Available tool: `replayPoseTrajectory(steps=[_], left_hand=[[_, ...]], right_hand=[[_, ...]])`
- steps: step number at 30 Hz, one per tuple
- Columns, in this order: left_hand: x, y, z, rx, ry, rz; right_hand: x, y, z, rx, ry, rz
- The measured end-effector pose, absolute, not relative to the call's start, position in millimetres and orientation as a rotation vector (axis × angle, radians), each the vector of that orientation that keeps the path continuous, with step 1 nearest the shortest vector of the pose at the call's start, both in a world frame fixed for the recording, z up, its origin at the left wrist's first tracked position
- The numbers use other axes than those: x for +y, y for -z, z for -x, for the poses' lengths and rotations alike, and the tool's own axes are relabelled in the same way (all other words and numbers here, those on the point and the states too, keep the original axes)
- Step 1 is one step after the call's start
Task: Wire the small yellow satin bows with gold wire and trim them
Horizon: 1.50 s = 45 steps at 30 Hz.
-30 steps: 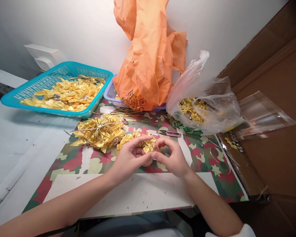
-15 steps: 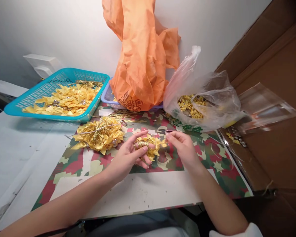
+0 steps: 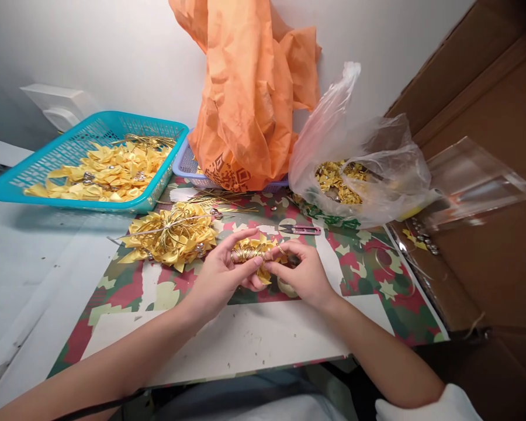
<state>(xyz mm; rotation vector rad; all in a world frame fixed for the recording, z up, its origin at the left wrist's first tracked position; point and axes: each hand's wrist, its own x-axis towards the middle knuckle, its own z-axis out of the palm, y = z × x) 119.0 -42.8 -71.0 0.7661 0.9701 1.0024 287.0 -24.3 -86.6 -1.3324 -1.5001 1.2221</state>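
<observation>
Gold wire loops and yellow ribbon petals form a small bundle (image 3: 265, 273) between my hands. My left hand (image 3: 228, 269) holds it, thumb and fingers around the coiled wire. My right hand (image 3: 302, 271) pinches gold wire at the bundle's right side, its fingertips close to my left fingertips. A larger yellow ribbon bundle (image 3: 170, 234) with gold wire loops and a pale tie across it lies to the left. Just beyond my right hand are small pink-handled snips (image 3: 304, 230).
A teal basket (image 3: 151, 190) of yellow ribbon pieces stands at the back left. Behind my hands, an orange bag (image 3: 245, 111) rests on a purple basket (image 3: 184, 159). A clear plastic bag (image 3: 388, 175) with gold pieces is at the right, beside cardboard (image 3: 486, 234).
My right hand has moved left and closer to my left hand, now at the coiled wire. The snips show more fully. The camera view has shifted slightly.
</observation>
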Motion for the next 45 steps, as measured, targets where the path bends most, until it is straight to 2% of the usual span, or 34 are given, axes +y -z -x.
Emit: replayPoseTrajectory(steps=[11,18,24,32,40,45], left_hand=[[-41.6,74.3,-117.5,1.033,-1.027,-0.742],[-43.2,74.7,-116.1,0.999,-1.016,-0.767],[-43.6,73.5,-115.0,1.013,-0.994,-0.746],[-44.6,69.3,-118.5,0.963,-0.973,-0.736],[-44.0,72.4,-116.5,1.025,-0.997,-0.718],[-45.8,70.0,-117.6,0.966,-0.969,-0.733]], right_hand=[[-21.1,78.2,-290.0,-1.412,-1.417,1.338],[-23.0,84.6,-288.6,-1.505,-1.359,1.262],[-19.3,81.4,-290.4,-1.252,-1.481,1.233],[-32.7,86.7,-278.4,-1.378,-1.310,1.278],[-31.7,89.0,-279.9,-1.257,-1.373,1.125],[-34.1,91.6,-275.7,-1.344,-1.372,1.187]])
